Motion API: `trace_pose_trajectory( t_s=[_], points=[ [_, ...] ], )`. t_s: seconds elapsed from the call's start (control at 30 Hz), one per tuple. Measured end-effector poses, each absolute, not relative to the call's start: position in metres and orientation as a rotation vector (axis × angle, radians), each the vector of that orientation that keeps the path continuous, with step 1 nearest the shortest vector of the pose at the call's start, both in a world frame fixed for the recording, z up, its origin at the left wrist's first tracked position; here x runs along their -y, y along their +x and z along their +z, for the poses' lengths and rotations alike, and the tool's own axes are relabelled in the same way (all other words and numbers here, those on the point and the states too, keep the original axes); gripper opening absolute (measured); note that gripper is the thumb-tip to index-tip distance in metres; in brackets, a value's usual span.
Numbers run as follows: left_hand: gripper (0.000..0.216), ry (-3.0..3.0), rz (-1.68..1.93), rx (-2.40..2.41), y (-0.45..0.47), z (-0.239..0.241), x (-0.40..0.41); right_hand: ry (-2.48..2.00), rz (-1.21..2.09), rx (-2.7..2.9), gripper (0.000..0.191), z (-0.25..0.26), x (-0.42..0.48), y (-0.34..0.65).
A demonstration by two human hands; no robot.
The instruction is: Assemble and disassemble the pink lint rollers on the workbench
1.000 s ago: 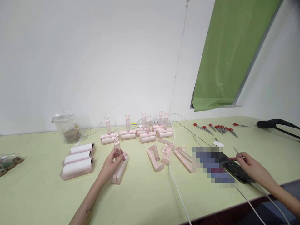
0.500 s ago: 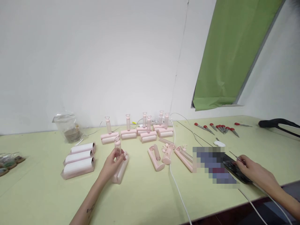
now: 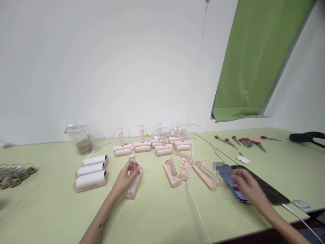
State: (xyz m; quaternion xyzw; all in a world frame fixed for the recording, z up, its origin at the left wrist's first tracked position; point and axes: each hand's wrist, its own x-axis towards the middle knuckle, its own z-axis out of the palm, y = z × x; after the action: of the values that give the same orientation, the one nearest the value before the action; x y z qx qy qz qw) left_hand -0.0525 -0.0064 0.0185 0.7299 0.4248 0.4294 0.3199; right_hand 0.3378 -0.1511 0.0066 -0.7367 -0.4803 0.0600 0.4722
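Observation:
My left hand [image 3: 128, 176] is closed around the clear handle of a pink lint roller [image 3: 132, 158], whose heart-shaped loop points up. Its roller body [image 3: 135, 187] rests on the table just below the fingers. My right hand [image 3: 245, 187] is over a lit phone [image 3: 230, 179], with bent fingers near the screen. Motion blurs those fingers, so I cannot see whether they hold anything or touch the glass. A black tablet [image 3: 269, 186] lies under and beside that hand.
Several upright-handled lint rollers [image 3: 164, 150] stand along the wall. Three white rolls in pink holders [image 3: 91, 179] lie at left. Loose pink roller parts [image 3: 172, 174] lie mid-table. Several red-tipped grey tools [image 3: 231, 143], a white case [image 3: 243, 159] and a white cable [image 3: 196, 210] are at right.
My right hand has moved left from the tablet to over the phone. The thin grey stick seen at its fingers earlier no longer shows. My left hand keeps its hold.

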Motion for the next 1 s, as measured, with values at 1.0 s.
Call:
trace_pose_trajectory(
  t_s=[1.0],
  points=[
    [0.015, 2.09, 0.952, -0.954, -0.044, 0.02, 0.028, -1.505, -0.249, 2.269, 0.026, 0.107, 0.06, 0.084]
  ],
)
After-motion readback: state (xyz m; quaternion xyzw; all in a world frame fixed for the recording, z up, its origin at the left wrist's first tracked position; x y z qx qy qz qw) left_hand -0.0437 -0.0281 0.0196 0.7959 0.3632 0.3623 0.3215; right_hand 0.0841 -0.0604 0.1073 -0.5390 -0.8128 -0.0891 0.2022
